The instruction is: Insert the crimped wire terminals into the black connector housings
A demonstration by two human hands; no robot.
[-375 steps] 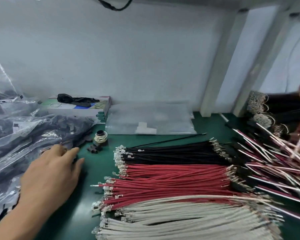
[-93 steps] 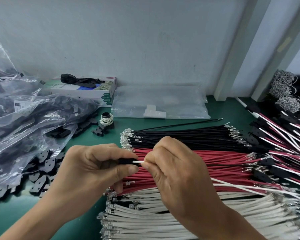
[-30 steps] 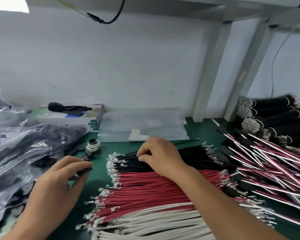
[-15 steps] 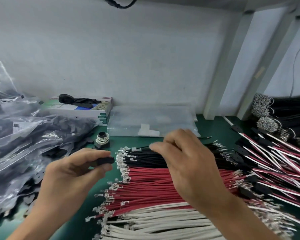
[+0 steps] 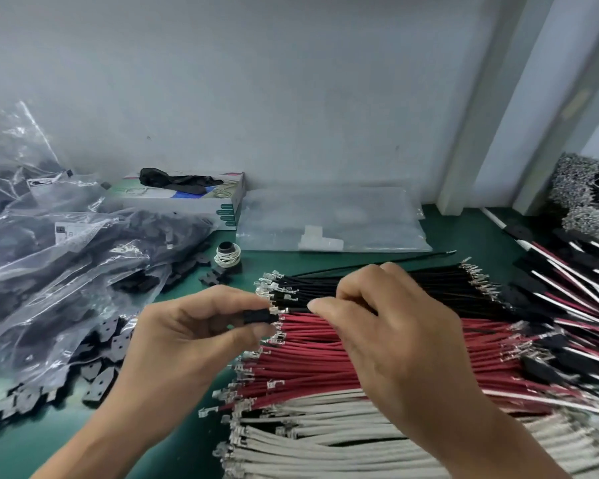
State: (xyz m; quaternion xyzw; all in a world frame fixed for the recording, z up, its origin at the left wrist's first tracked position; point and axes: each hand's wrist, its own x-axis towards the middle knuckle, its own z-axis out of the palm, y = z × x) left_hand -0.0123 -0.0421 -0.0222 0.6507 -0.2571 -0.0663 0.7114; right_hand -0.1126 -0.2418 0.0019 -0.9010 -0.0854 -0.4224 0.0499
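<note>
Left hand [image 5: 201, 335] pinching a small black housing [image 5: 256, 316] between thumb and forefinger, held up just left of the black wires [image 5: 429, 288]. Right hand [image 5: 388, 344] close beside it, fingers curled and pinched on one black wire from that pile, its metal tip [image 5: 280, 311] touching or just short of the housing's open end; cannot tell which.

Housing: light, hard plastic, small and likely slippery; best held by its flat sides, mouth left clear. Wire: light and floppy, bending under any push; best held close behind the tip so the push goes straight in. Tip itself thin metal, probably easy to bend if forced in at an angle.

Room to move: little. Red wires [image 5: 325, 350] directly in front of the black wires, white wires [image 5: 325, 430] nearer still, all under the hands, loose tips ready to snag a finger. Bags of housings [image 5: 66, 257] well left of the black wires, clear bag [image 5: 332, 223] behind them, finished leads [image 5: 574, 271] to the right. Free space mainly upward, above the piles.
</note>
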